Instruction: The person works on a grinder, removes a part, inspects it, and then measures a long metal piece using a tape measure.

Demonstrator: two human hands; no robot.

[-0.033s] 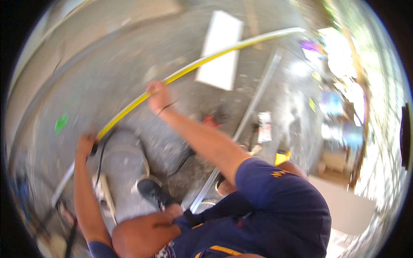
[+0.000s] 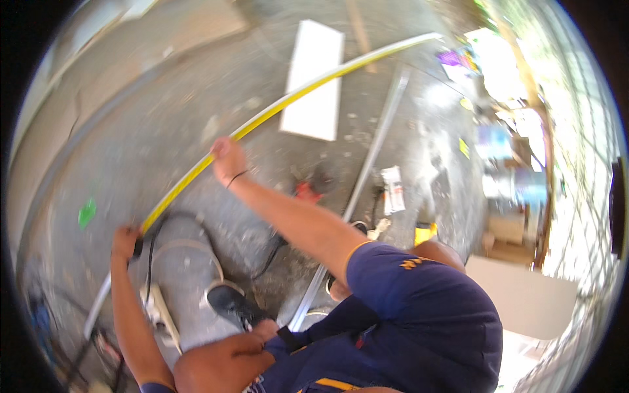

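A yellow tape measure blade [image 2: 272,112] is drawn out along a long pale bar [image 2: 97,305] that crosses the view from lower left to upper right. At the lower left, my left hand [image 2: 124,241] is closed round the dark tape measure case, which its fingers mostly hide. Farther up the blade, my right hand [image 2: 227,159] is closed on the blade and the bar's edge, fingers bent over them. Beyond it, the blade and bar pass over a white rectangular board [image 2: 313,108] on the floor.
A second metal bar [image 2: 377,147] runs beside my feet. A red tool [image 2: 306,192], a white packet [image 2: 393,190] and a yellow object [image 2: 425,233] lie near it. Cables and a white power strip [image 2: 159,311] are by my left shoe [image 2: 232,304]. Buckets [image 2: 495,142] stand along the right.
The view has turned slightly, so the floor things sit a little farther left. Both hands keep their grip on the tape measure, with no clear movement along it.
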